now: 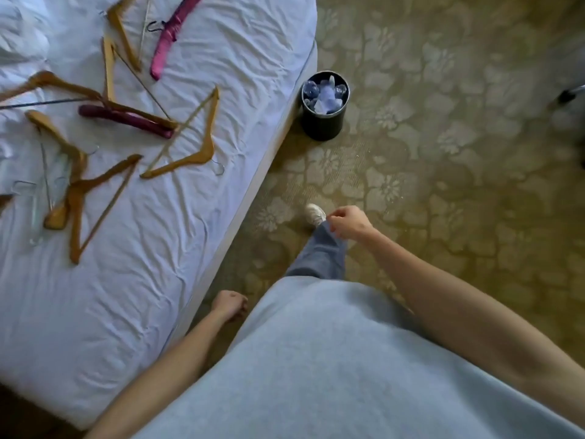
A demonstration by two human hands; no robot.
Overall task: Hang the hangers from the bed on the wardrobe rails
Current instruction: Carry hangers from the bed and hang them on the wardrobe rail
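Note:
Several hangers lie scattered on the white bed (133, 280) at the upper left. Among them are a wooden hanger (190, 144) nearest the bed's edge, another wooden hanger (95, 201) below it, a pink padded hanger (172, 34) at the top and a dark red padded hanger (126, 120). My left hand (229, 304) hangs beside the bed's edge with loosely curled fingers and holds nothing. My right hand (346, 221) swings over my leg, also loosely curled and empty. No wardrobe or rail is in view.
A black waste bin (323, 122) filled with plastic and paper stands on the patterned carpet (443, 153) by the bed's corner. My leg and white shoe (315, 213) step forward. A chair base shows at the right edge.

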